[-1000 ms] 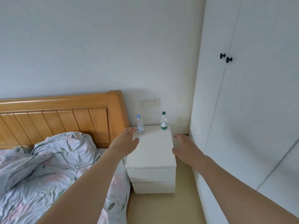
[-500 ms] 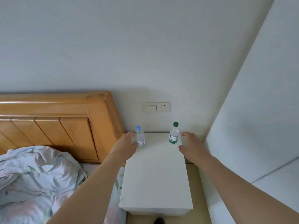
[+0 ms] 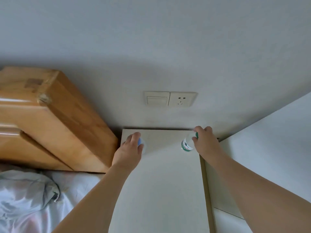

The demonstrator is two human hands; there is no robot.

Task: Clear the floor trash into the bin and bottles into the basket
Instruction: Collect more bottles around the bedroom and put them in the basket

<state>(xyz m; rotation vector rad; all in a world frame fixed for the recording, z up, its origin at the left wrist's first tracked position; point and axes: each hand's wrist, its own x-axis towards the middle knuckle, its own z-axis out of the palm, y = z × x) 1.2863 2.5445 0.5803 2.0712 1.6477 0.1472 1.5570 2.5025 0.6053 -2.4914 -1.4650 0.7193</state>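
Observation:
Two small plastic bottles stand at the back of a white nightstand (image 3: 161, 182). The blue-capped bottle (image 3: 141, 143) is on the left, mostly hidden behind my left hand (image 3: 130, 151), whose fingers curl round it. The green-capped bottle (image 3: 187, 143), with a green and white label, is on the right. My right hand (image 3: 204, 142) grips it near the cap, thumb on the near side and fingers behind. No bin or basket is in view.
A wooden headboard (image 3: 55, 125) rises left of the nightstand, with rumpled floral bedding (image 3: 28, 199) below it. A wall switch and socket (image 3: 170, 99) sit above the nightstand. A white wardrobe (image 3: 269, 148) stands close on the right.
I have stepped closer and now look down on the nightstand. Both hands reached forward from beside the bottles and closed round them.

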